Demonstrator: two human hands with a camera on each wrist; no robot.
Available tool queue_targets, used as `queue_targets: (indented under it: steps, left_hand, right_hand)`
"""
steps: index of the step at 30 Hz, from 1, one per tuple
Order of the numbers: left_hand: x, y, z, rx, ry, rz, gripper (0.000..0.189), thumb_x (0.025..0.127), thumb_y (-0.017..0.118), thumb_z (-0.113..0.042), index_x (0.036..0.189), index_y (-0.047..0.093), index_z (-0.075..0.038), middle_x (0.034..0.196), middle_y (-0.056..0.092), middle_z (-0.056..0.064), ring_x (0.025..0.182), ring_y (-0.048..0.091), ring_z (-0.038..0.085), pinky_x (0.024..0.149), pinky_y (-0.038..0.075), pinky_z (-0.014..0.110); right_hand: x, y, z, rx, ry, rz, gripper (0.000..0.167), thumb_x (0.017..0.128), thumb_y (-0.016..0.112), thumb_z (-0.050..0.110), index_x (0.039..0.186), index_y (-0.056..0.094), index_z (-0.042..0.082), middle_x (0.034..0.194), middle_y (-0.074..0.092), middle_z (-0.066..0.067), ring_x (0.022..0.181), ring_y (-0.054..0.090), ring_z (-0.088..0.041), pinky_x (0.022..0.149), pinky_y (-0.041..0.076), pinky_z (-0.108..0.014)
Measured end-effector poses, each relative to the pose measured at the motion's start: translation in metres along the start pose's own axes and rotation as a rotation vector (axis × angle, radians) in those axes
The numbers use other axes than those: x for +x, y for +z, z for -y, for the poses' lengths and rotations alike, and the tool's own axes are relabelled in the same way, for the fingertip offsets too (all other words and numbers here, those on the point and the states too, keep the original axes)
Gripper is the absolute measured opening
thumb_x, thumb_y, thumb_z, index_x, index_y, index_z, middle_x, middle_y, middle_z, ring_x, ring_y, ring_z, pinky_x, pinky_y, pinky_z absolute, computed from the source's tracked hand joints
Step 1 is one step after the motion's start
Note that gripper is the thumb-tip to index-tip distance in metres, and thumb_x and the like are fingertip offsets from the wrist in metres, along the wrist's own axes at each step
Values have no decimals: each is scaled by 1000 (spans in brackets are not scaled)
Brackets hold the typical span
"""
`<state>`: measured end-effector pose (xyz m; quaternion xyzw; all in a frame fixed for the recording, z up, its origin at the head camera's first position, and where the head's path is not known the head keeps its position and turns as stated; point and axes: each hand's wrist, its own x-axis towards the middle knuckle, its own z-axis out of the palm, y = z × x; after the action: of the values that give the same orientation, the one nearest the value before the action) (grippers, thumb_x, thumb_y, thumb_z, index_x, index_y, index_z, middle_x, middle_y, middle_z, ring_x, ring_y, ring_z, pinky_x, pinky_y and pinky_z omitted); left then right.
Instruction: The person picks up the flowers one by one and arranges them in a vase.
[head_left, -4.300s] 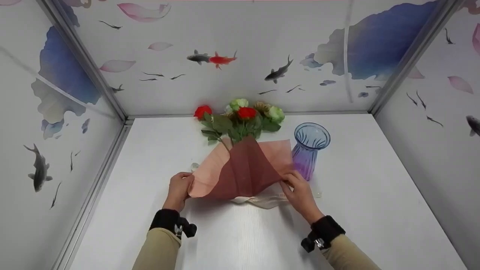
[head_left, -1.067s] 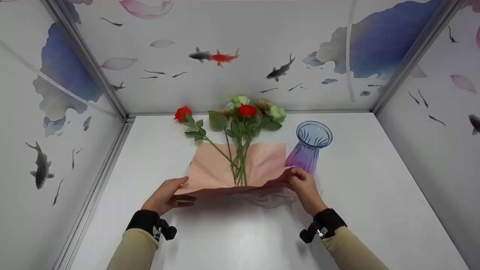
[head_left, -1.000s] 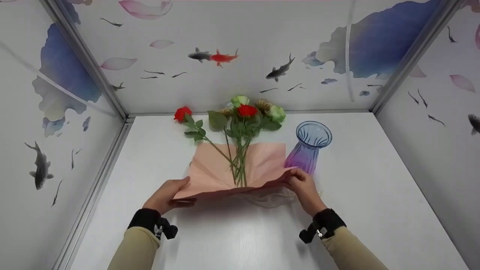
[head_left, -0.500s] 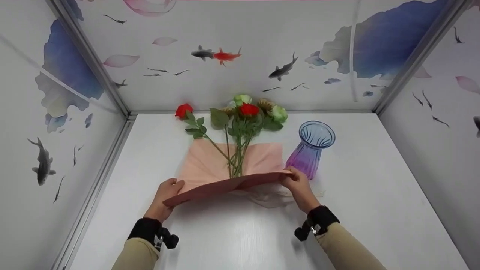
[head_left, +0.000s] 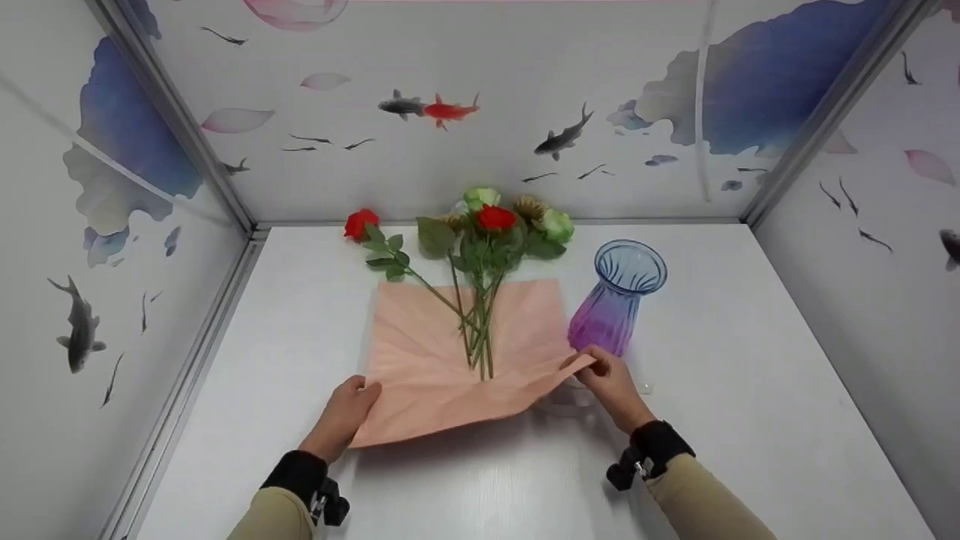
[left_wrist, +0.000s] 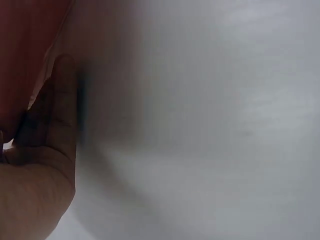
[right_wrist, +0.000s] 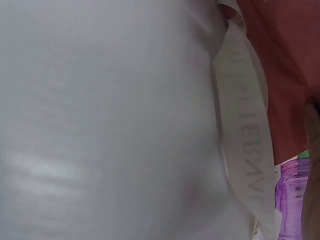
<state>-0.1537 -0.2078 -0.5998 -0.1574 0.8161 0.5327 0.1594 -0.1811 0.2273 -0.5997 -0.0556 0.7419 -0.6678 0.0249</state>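
A sheet of pink wrapping paper lies under the bare stems of a flower bunch. My left hand holds the paper's near left edge, thumb on top and fingers underneath. In the left wrist view, the fingers extend along the paper's darker red underside. With my right hand I pinch the raised near right corner, beside the glass vase. Beneath that corner lies a pale ribbon with printed letters, partly covered in the head view.
The blue-to-purple vase stands right of the paper. Red roses and green blooms reach the back wall. One red rose leans off to the left. Printed side walls flank the white table.
Earlier the paper was folded up over the stems, its dark underside showing. Now its near edge is lowered toward me, baring the stems. My left hand has moved nearer; the right stays near the vase.
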Motion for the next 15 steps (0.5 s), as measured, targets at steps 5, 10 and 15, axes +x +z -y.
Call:
queue_targets:
  steps: [5,10,15]
  left_hand:
    - [-1,-10,-4,2,-40,93,47,104,57,-32,140,48,-2,109,66,12,88,63,20,75,52,32]
    - [-5,-19,-14,-119,-30,170,74,99,67,-32,157,26,-12,122,66,15,93,66,22,81,55,36]
    - [-5,-29,-21,-78,12,212,102,92,77,-25,164,5,-20,122,66,16,89,68,23,80,57,40]
  right_hand:
    - [-2,-3,-5,-33,24,9,6,97,61,0,100,65,0,100,71,-5,95,67,-18,90,57,-36]
    - [-2,-3,-3,5,36,-9,4,96,59,-4,97,63,-4,99,71,-9,96,67,-19,92,56,-36]
    - [-2,-4,0,-21,41,-32,3,96,60,-4,98,62,-5,96,67,-10,92,62,-18,81,53,-25]
